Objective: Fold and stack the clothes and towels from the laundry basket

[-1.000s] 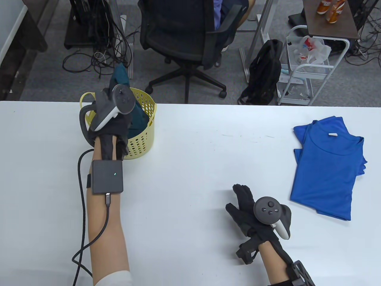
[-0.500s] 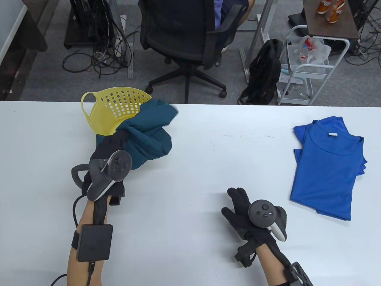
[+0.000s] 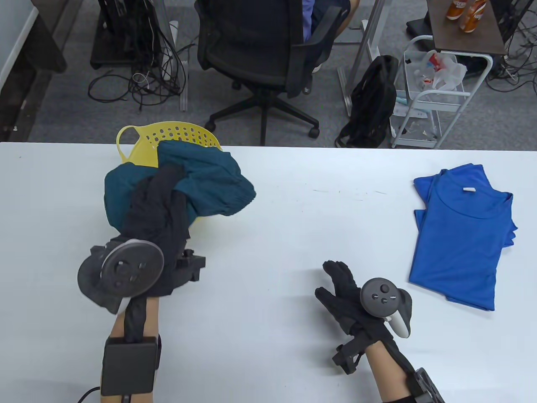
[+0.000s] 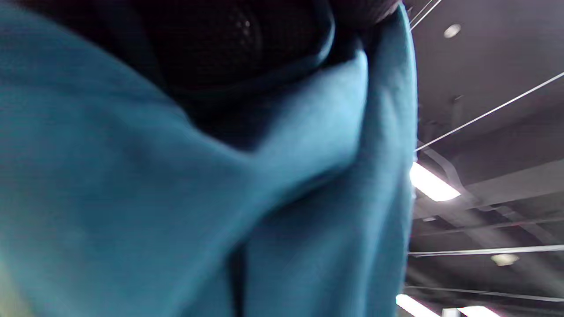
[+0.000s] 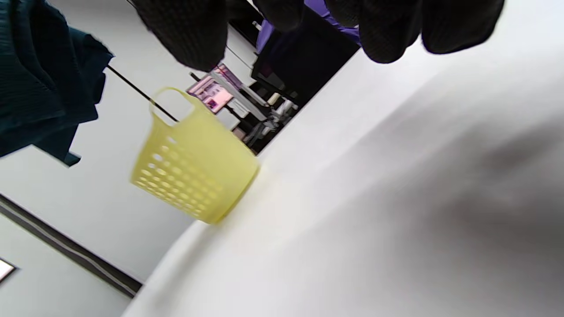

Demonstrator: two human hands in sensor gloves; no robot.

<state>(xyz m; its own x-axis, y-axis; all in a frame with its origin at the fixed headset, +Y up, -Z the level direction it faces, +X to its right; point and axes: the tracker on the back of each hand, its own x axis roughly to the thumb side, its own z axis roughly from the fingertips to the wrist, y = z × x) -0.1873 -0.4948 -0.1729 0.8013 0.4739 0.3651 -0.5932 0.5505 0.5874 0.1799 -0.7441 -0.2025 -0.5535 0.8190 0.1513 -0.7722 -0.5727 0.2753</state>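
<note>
My left hand [image 3: 157,210] grips the teal garment [image 3: 209,184], lifted over the yellow basket [image 3: 184,132] on the counter [image 3: 272,235]. My right hand [image 3: 352,294] rests there, fingers [image 3: 335,268] spread, holding nothing.

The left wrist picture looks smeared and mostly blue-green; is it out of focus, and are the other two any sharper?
Left wrist view: the teal garment fills the frame, too close and soft; ceiling lights glare at right. Right wrist view: the yellow basket and table are soft and tilted. Table view: sharp and evenly lit, the blue shirt crisp.
</note>
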